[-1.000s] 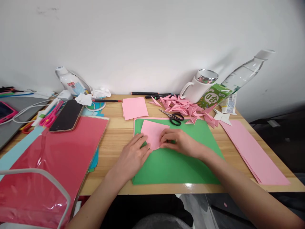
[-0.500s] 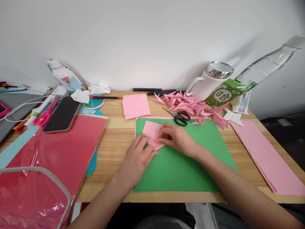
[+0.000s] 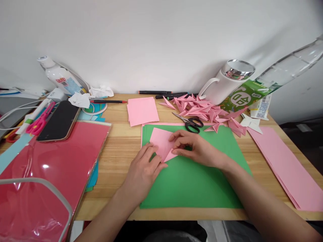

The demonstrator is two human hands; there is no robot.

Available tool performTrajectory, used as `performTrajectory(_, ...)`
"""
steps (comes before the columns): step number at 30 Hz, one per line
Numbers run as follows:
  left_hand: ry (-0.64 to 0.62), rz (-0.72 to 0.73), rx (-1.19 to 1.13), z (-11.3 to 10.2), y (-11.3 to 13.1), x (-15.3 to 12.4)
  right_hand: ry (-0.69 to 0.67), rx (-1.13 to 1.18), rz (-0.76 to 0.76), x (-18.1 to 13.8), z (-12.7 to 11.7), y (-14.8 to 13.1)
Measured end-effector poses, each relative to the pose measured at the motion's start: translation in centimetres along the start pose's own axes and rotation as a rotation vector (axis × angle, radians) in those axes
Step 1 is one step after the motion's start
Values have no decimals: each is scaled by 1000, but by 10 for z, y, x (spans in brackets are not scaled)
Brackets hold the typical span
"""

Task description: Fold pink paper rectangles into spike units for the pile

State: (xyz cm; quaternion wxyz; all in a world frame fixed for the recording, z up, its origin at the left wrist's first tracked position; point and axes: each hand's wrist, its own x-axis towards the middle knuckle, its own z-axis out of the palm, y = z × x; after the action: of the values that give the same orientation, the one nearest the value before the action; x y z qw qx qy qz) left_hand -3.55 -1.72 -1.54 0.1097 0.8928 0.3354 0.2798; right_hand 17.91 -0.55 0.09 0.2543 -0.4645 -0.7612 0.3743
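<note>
At frame centre the pink paper sheet (image 3: 160, 141) lies on the green sheet (image 3: 196, 185). The left hand (image 3: 145, 168) presses its lower left edge, fingers spread flat; the right hand (image 3: 199, 149) has shifted rightward and now pinches the folded right edge, tightening the crease

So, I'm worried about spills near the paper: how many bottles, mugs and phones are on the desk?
Bottles: 2 (white plastic bottle with a label, clear plastic bottle)
Mugs: 1 (white mug with a shiny lid)
Phones: 1 (black smartphone)
Total: 4
</note>
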Motion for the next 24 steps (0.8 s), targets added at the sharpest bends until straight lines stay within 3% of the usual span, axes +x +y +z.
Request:
performTrajectory(4, 27, 19, -30, -2, -2, 2, 102, -113, -9, 2, 11, 2)
performTrajectory(24, 40, -22, -24, 2, -4, 5, 195, -167, 85, 2, 25, -1)
